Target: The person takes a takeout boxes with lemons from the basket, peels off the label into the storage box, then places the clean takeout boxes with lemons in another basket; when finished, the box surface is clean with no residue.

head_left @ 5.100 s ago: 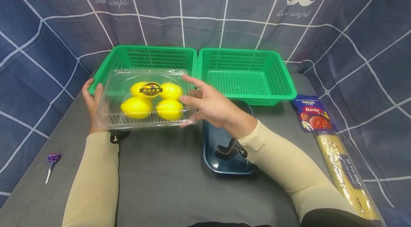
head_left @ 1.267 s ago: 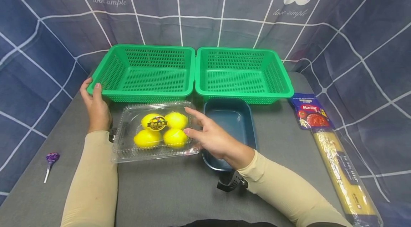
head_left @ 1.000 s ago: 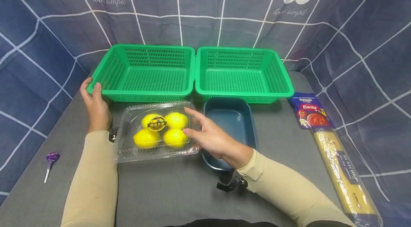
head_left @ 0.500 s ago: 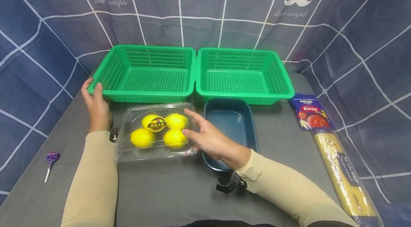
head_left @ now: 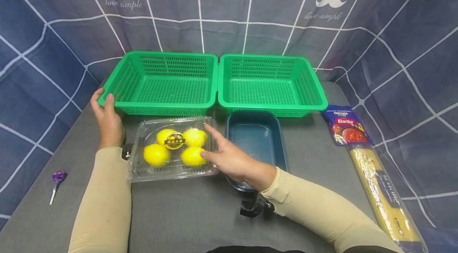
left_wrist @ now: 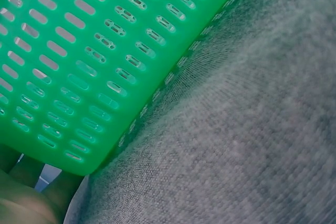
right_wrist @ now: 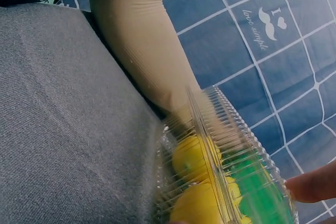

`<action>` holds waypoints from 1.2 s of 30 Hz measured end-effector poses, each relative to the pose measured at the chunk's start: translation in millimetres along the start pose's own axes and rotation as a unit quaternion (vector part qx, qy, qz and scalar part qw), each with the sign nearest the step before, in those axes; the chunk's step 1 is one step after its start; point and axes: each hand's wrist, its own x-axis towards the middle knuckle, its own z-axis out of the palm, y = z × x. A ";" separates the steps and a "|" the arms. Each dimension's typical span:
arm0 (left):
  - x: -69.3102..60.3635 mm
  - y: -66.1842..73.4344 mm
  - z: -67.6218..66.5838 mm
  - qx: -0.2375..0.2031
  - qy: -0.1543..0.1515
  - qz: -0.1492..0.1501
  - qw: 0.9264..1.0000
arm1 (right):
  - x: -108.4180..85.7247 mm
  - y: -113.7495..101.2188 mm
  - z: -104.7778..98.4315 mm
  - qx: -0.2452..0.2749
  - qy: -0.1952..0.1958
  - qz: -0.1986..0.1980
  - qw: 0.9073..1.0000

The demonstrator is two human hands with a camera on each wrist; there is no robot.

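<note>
In the head view, nearest me are my two beige fabric sleeves (head_left: 103, 197) reaching forward over the grey cloth-covered surface (head_left: 186, 213). My right hand (head_left: 234, 159) grips the right end of a clear plastic clamshell box (head_left: 174, 161), thumb and index finger spread over the top; my other fingers are mostly hidden. Four yellow lemons (head_left: 156, 155) sit inside beneath a black-and-gold oval label (head_left: 174, 141). I cannot tell whether the box touches the cloth. My left hand (head_left: 109, 122) pinches the near left corner of the left green slotted plastic basket (head_left: 166, 106), thumb on its rim.

As I judge it, the lemons are packed and the box is in my grasp; what is left is letting go, with the box lying just in front of that basket, in neither one.

On the surface, a purple-wrapped lollipop (head_left: 57, 181) lies well to the left. A dark blue rectangular dish (head_left: 250, 140) sits partly under my right hand. At right lie a long clear pack of yellow pasta (head_left: 375, 185) and a blue-and-red sauce pouch (head_left: 347, 126). Beyond stands the right green slotted plastic basket (head_left: 272, 107), beside its twin, and behind everything hangs a blue-grey checked curtain (head_left: 225, 2).
</note>
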 end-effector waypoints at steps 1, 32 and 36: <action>0.1 0.0 -0.3 0.002 0.000 0.000 1.000 | 0.3 0.5 0.3 0.003 0.000 0.000 1.000; -4.8 30.2 0.8 0.127 0.001 -0.061 0.990 | 4.6 5.1 8.9 0.064 0.003 0.009 0.998; -4.3 43.2 -2.7 0.251 -0.031 -0.083 0.964 | 5.3 5.1 9.1 0.060 0.004 0.003 0.998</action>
